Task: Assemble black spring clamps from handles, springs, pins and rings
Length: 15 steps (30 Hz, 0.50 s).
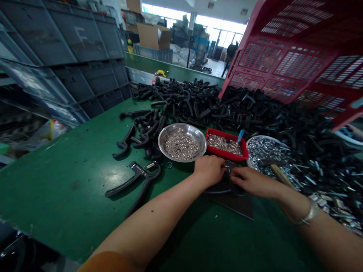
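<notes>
My left hand (210, 170) is closed on a black handle part (218, 189) of a hand grip strengthener, which lies over a dark flat plate (241, 208). Right beside it, my right hand (251, 180) has its fingers pinched together at a small shiny metal piece (228, 170); what exactly they hold is partly hidden. To the left on the green table rests an assembled-looking hand grip strengthener (141, 177) with a spring, and a small ring (169, 165) lies near it.
Beyond my hands stand a steel bowl (204, 145) of small metal parts, a red tray (227, 154) of pins and a round container (251, 138) of shiny parts. A hammer (280, 175) lies at right. Black handles (187, 100) pile up behind, under a tilted red crate (255, 56). Grey bins (65, 34) stand left.
</notes>
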{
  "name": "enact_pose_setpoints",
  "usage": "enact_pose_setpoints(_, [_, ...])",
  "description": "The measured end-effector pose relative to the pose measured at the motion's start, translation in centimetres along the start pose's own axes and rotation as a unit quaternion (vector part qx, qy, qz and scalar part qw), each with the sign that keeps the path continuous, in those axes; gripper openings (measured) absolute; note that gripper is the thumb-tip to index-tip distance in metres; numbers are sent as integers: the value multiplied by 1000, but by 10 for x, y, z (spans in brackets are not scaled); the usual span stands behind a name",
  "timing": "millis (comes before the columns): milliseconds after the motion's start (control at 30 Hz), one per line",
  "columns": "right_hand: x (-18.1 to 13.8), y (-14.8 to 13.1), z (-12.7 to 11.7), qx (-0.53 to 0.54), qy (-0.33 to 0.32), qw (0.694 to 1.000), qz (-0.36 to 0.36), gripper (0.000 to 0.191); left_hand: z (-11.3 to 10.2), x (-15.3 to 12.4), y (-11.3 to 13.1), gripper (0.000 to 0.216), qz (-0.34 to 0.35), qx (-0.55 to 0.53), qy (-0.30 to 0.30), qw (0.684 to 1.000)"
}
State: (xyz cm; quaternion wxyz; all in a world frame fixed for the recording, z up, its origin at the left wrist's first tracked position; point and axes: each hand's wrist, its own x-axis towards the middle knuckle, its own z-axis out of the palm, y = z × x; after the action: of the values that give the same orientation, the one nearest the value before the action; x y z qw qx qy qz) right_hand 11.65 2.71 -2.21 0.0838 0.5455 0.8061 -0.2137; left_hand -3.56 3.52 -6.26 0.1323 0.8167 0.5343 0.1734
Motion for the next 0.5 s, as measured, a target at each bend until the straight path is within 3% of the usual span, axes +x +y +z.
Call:
enact_pose_setpoints(300, [-1, -5, 0, -59, 4, 998, 26, 20, -2, -1, 0, 21, 3, -4, -4, 1000])
enact_pose_setpoints(500, [-5, -6, 4, -128, 59, 987, 73, 18, -7, 0, 0, 23, 14, -47, -9, 999])
